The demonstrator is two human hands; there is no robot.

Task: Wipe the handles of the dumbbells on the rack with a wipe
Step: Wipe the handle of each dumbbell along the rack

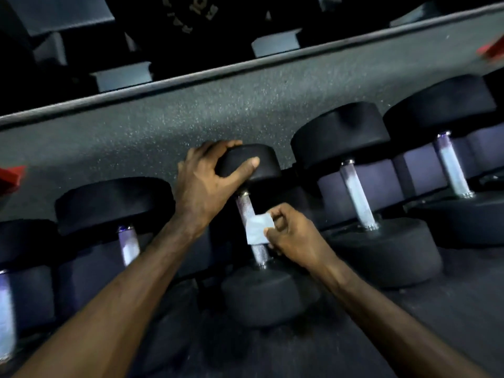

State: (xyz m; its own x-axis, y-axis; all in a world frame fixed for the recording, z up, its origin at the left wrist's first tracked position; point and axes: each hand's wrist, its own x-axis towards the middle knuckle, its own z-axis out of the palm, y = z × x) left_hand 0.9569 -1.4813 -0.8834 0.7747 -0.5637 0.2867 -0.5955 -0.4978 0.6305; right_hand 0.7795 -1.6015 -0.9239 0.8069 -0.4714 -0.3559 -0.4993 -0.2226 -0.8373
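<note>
We were at the wiping step on the centre dumbbell (252, 236). Our left hand (203, 186) gripped its far head (249, 162), fingers (210, 148) curled over the top and thumb across the near face, steadying the weight. Our right hand (296, 238) pinched a pale folded wipe (257, 231) between thumb and curled fingers and held it against the knurled steel handle (245, 211), roughly at mid-length. The handle ran from 12 o'clock to 6 o'clock in the view, with the wipe at its lower half and the right hand at 3 o'clock of it.

We judged the next move to call for drawing the wipe along the full length of the handle and around it, then shifting both hands to a neighbouring dumbbell; which handles had already been wiped could not be told.

Count on this tier of the rack (409, 309): five dumbbells showed a handle, two at 9 o'clock of the centre one (128, 244) (6, 309) and two at 3 o'clock (357, 195) (451, 167). One wipe was present. A speckled shelf panel (163, 124) lay at 12 o'clock, with further blurred weights above it that we could not count.
</note>
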